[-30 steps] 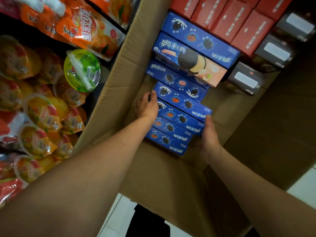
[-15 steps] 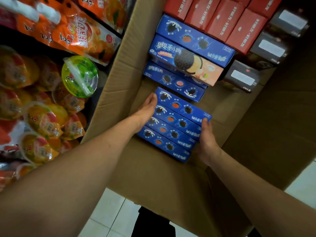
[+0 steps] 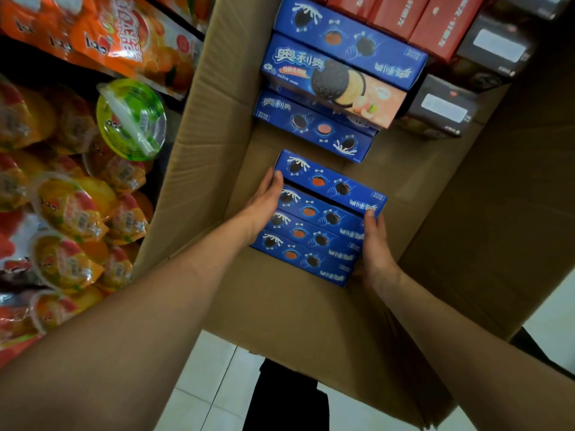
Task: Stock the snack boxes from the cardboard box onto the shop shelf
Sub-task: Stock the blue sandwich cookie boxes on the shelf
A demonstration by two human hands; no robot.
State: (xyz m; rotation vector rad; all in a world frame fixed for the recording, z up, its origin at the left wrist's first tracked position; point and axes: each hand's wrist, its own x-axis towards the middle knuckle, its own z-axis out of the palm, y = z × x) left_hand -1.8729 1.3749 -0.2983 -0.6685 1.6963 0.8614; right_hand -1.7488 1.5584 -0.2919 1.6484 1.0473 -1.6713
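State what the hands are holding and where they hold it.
Four blue boxes, clamped as one stack inside the cardboard box: left hand flat on the left ends, right hand on the right ends.

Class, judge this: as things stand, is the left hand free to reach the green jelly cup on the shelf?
Probably not yet. The left hand and right hand press the stack of blue boxes between them; the cardboard box wall stands before the green jelly cup.

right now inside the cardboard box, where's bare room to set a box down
Bare cardboard floor right of the four blue cookie boxes squeezed between both hands, and a strip between them and the far blue stack. The far end is crowded with red boxes.
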